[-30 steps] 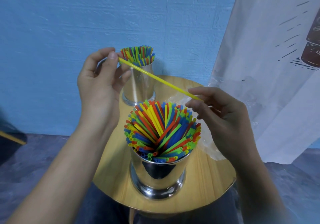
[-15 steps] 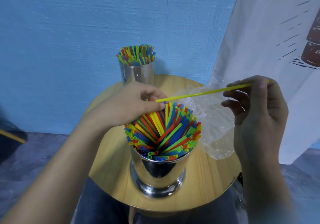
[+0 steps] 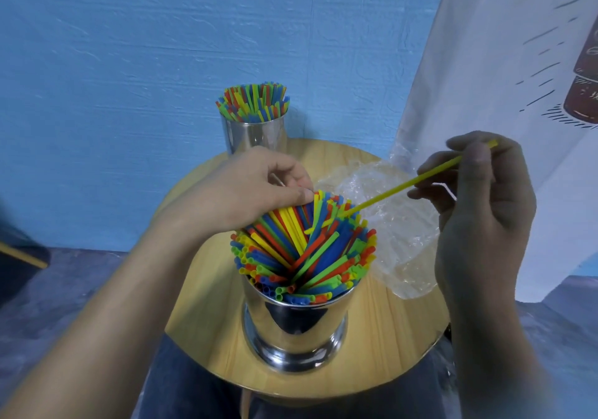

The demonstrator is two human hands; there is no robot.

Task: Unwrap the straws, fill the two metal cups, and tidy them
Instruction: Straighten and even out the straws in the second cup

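Now the right hand (image 3: 479, 224) pinches a yellow straw (image 3: 404, 187), its low end among the straws (image 3: 304, 244) in the near cup (image 3: 294, 321); the left hand (image 3: 249, 188) curls on their tops, and I cannot tell whether it grasps any.

No text I can read. White hanging cloth (image 3: 485, 62) on my right bears brown printed drawing (image 3: 581, 101) with small pale marks: too blurred, cut by frame edge, illegible.

On the table (image 3: 388, 337), near cup (image 3: 294, 321) stands before far cup (image 3: 255, 137) (both hold straws (image 3: 301, 247)), wrapper (image 3: 398, 244) at right.
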